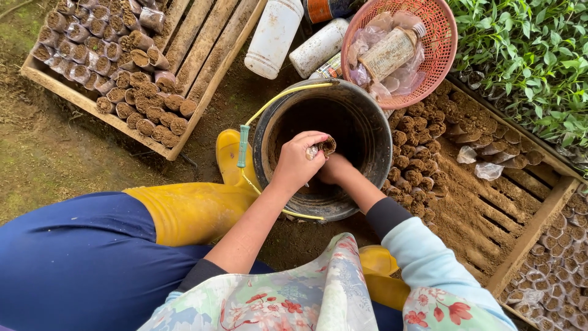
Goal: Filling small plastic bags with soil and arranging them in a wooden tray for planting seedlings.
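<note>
My left hand (298, 160) is over the black bucket (372, 120), closed around a small clear plastic bag filled with soil (326, 146). Just below and right of it, my right hand (335, 169) reaches down into the bucket with its fingers curled and mostly hidden behind the left hand. The bucket is dark inside and has a yellow wire handle with a green grip (244, 146). Yellow rubber boots (202, 205) stand against the bucket's left side.
A wooden crate with several soil-filled bags (131, 92) lies at upper left. Another crate with filled bags (429, 153) lies at right. A red basket holding a bottle (401, 49) and white bottles (275, 34) sit behind the bucket. Green seedlings (527, 55) grow at upper right.
</note>
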